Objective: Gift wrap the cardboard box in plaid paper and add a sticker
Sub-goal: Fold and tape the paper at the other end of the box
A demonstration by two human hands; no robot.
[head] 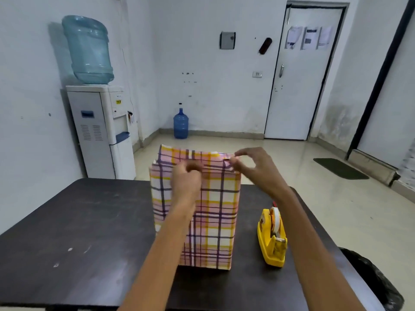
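Pink and yellow plaid paper [179, 153] stands loose above the top of the wrapped box [215, 221], and I judge that is the risk: if either hand lets the flap slip before it is fixed, the fold may spring open or crease crooked, and a hard tug at the corner could tear it. Standing on end, the box could also tip. It sits upright mid-frame on the dark table [89, 221], the tape dispenser [272, 239] just beside it at lower right. The left hand [186, 178] is curled on the paper at the upper front, blurred; the right hand [249, 169] pinches the top right corner between thumb and forefinger, other fingers lifted
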